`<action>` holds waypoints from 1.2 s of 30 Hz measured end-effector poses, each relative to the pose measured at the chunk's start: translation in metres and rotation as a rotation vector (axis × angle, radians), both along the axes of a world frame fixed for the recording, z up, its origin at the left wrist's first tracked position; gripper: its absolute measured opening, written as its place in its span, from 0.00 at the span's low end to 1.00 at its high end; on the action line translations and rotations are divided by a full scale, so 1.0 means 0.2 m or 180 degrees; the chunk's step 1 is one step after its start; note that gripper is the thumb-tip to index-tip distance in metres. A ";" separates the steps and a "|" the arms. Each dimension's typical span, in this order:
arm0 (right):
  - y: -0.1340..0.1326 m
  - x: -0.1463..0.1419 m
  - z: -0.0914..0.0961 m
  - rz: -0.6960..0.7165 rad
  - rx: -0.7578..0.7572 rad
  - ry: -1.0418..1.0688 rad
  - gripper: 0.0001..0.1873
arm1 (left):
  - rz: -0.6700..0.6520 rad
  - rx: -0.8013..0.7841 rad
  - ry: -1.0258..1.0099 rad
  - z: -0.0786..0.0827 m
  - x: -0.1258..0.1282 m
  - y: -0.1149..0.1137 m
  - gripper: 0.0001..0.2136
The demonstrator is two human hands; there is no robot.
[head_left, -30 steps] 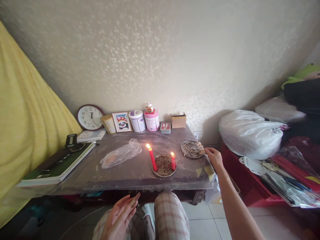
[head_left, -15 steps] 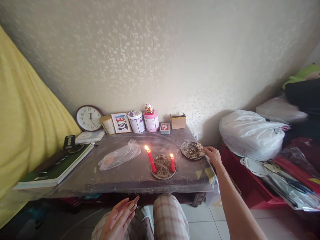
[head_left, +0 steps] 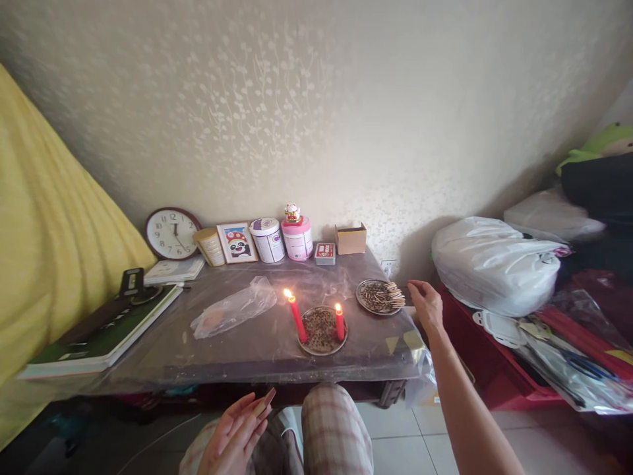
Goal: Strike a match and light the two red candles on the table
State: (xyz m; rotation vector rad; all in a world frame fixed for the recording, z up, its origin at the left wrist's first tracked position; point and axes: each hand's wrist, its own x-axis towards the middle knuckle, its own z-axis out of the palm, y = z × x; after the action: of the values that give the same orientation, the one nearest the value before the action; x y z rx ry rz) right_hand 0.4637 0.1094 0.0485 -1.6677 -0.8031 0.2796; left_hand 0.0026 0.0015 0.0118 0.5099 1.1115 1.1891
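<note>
My right hand (head_left: 426, 305) hovers just right of a round dish of matchsticks (head_left: 374, 297) at the table's right end. Its thumb and fingers are pinched together; what they hold is too small to see. My left hand (head_left: 236, 432) rests low over my lap, palm up, with a small flat box (head_left: 265, 400) held at the fingertips. Two lit red candles, one (head_left: 297, 318) leaning and one (head_left: 339, 322) shorter, stand in a round dish (head_left: 320, 333) near the front edge of the table (head_left: 247, 349).
A clear plastic bag (head_left: 235, 307) lies left of the candles. A clock (head_left: 171, 233), tins, a panda picture, a red box (head_left: 325, 253) and a cardboard box (head_left: 351, 238) line the wall. Books (head_left: 99, 330) lie far left. A white bag (head_left: 494, 264) sits on red bins at right.
My right hand has drawn back a little to the right, off the matchstick dish it was touching. The left hand has barely moved. The camera has shifted slightly.
</note>
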 end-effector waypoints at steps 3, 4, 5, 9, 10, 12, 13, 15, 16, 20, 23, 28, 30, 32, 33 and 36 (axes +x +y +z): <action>-0.19 -0.22 0.09 0.0498 0.0281 0.0120 0.24 | -0.0032 0.0013 0.0017 0.01 0.02 -0.01 0.26; -0.26 -0.32 0.10 0.0739 0.0317 0.0164 0.23 | -0.0035 0.0006 0.0029 0.02 0.03 -0.01 0.26; -0.33 -0.42 0.10 0.1001 0.0322 0.0217 0.23 | -0.0029 -0.0001 0.0048 0.03 0.03 -0.02 0.27; -0.52 -0.85 -0.02 0.2138 0.0046 0.0485 0.28 | -0.0016 0.0049 0.0151 0.04 0.05 -0.04 0.27; -0.54 -0.95 -0.07 0.2344 -0.0021 0.0543 0.30 | -0.0020 0.0091 0.0164 0.03 0.05 -0.05 0.27; -0.55 -1.12 -0.17 0.2541 -0.0090 0.0613 0.32 | -0.0013 0.0157 0.0173 0.02 0.04 -0.06 0.26; -0.54 -1.20 -0.22 0.2588 -0.0151 0.0643 0.31 | -0.0004 0.0176 0.0175 0.01 0.03 -0.07 0.26; -0.52 -1.33 -0.31 0.2736 -0.0254 0.0816 0.31 | 0.0035 0.0190 0.0186 -0.01 0.01 -0.08 0.25; -0.51 -1.39 -0.34 0.2820 -0.0237 0.0882 0.32 | 0.0053 0.0187 0.0190 -0.02 0.00 -0.08 0.26; -0.47 -1.57 -0.44 0.3208 -0.0172 0.1197 0.36 | 0.0097 0.0133 0.0157 -0.05 -0.04 -0.12 0.27; -0.46 -1.63 -0.49 0.3418 -0.0153 0.1458 0.38 | 0.0133 0.0108 0.0118 -0.08 -0.06 -0.14 0.27; -0.48 -1.64 -0.55 0.3457 -0.0107 0.1730 0.35 | 0.0034 0.0107 0.0041 -0.15 -0.09 -0.16 0.26; -0.50 -1.63 -0.56 0.3402 -0.0071 0.1706 0.33 | -0.0035 0.0146 0.0023 -0.18 -0.10 -0.17 0.24; -0.52 -1.62 -0.55 0.3346 -0.0045 0.1649 0.32 | -0.0035 0.0162 0.0033 -0.21 -0.11 -0.17 0.23; -0.52 -1.62 -0.55 0.3329 -0.0037 0.1613 0.32 | -0.0032 0.0168 0.0048 -0.22 -0.11 -0.17 0.23; -0.54 -1.61 -0.54 0.3329 -0.0041 0.1516 0.31 | -0.0003 0.0227 0.0145 -0.23 -0.10 -0.19 0.21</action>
State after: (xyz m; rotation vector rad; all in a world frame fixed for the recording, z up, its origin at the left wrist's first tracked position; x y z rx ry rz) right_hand 0.1415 0.0014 -0.0600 -0.9812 -1.2281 1.3425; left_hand -0.0176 -0.0356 -0.0342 0.5949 1.1104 1.2249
